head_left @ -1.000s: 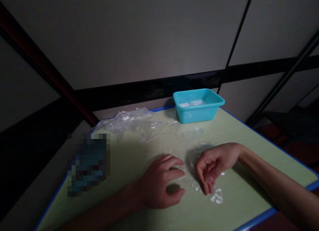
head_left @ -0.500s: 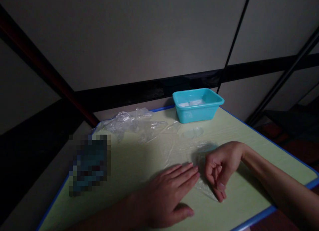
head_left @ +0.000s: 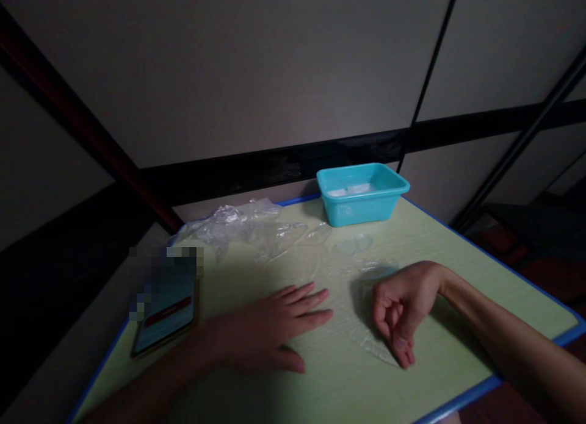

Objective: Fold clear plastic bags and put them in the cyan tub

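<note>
A thin clear plastic bag or film [head_left: 359, 332] lies spread over the pale green table [head_left: 462, 375]. My right hand [head_left: 407, 305] is closed in a pinch on its near right edge, knuckles up and fingertips down at the tabletop. To the left, my left hand [head_left: 274, 329] is palm down with fingers spread, holding nothing. Whether its palm touches the table or hovers just above is unclear. Beyond both hands sits a small transparent rounded piece [head_left: 352, 244]. Crumpled clear plastic [head_left: 238, 222] lies heaped at the back left.
A turquoise plastic basin [head_left: 361, 210] with something white inside stands at the table's back edge. On the left lies a phone [head_left: 167, 314], partly pixelated, close to my left forearm. A panelled wall [head_left: 274, 76] rises behind the blue-edged table.
My left hand has moved left, away from my right hand, and its fingers have spread. My right hand stays almost in place, still pinching the plastic.
</note>
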